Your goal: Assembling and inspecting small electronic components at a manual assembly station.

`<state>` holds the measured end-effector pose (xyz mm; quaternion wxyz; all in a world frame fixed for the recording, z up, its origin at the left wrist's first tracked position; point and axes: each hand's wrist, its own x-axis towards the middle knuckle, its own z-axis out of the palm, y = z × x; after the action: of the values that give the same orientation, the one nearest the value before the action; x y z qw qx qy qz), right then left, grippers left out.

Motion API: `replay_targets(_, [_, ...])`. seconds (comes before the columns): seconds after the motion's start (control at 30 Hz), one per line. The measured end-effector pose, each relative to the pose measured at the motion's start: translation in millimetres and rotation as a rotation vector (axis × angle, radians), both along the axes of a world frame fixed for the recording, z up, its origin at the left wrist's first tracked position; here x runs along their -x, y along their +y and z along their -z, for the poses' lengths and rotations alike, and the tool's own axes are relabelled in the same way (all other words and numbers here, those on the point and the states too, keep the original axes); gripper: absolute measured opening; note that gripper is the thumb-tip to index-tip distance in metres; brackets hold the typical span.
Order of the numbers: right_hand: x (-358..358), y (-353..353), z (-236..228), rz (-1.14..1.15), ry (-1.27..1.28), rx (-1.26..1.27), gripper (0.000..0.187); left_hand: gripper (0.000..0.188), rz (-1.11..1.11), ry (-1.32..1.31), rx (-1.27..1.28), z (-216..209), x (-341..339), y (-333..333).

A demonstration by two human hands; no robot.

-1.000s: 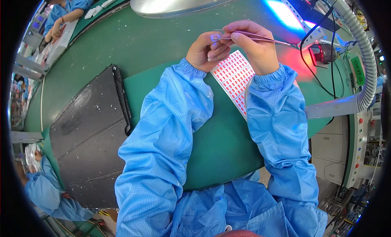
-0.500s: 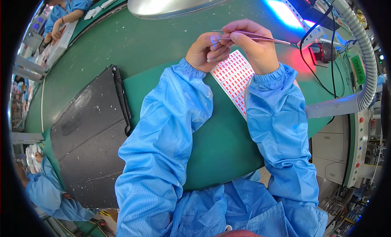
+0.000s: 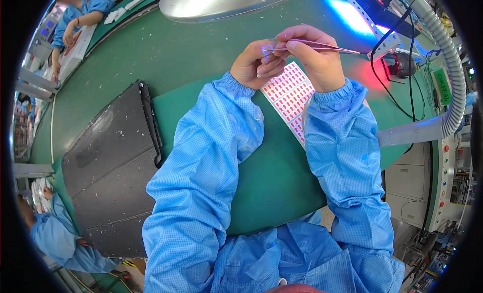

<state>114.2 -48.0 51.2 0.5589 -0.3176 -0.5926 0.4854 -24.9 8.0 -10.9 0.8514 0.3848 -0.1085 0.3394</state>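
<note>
Over the sticker sheet (image 3: 288, 94) on the counter (image 3: 276, 177) — right hand (image 3: 319, 59), grip clamped on tweezers (image 3: 337, 49); left hand (image 3: 257, 65) at their tips, fingers curled — whether its grip pinches anything cannot be told.

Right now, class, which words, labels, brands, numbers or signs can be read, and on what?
Green sign: dark characters show, but I won't copy them out.
White sheet: rows of red arrow-like marks; no readable words.
Tweezers: no lettering visible.
Cabinet: any markings are too small to read.
</note>
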Motion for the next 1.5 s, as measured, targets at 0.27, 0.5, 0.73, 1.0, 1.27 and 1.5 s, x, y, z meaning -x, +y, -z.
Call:
replay_targets(0.27, [-0.5, 0.8, 0.2, 0.008, -0.016, -0.003, 0.019, 0.031, -0.003, 0.015, 0.036, -0.1, 0.3, 0.3])
replay_targets(0.5, [-1.7, 0.8, 0.7, 0.002, 0.012, 0.005, 0.020, 0.030, -0.030, 0.022, 0.042, -1.3, 0.4, -1.6])
replay_targets(0.73, [-1.8, 0.9, 1.4, -0.013, 0.014, 0.009, 0.020, 0.029, -0.009, 0.028, 0.026, -2.5, 1.1, -1.3])
replay_targets(1.0, [2.4, 0.4, -0.5, 0.044, -0.002, 0.031, 0.020, 0.030, -0.060, 0.057, 0.049, -3.2, 1.3, -2.9])
replay_targets(1.27, [0.5, 0.4, 0.0, -0.001, 0.003, 0.023, 0.020, 0.030, -0.017, 0.028, 0.015, -1.0, 2.0, -0.1])
replay_targets(1.5, [2.2, -0.2, -0.5, 0.039, -0.002, 0.017, 0.020, 0.030, -0.060, 0.049, 0.044, -3.3, 0.7, -2.9])
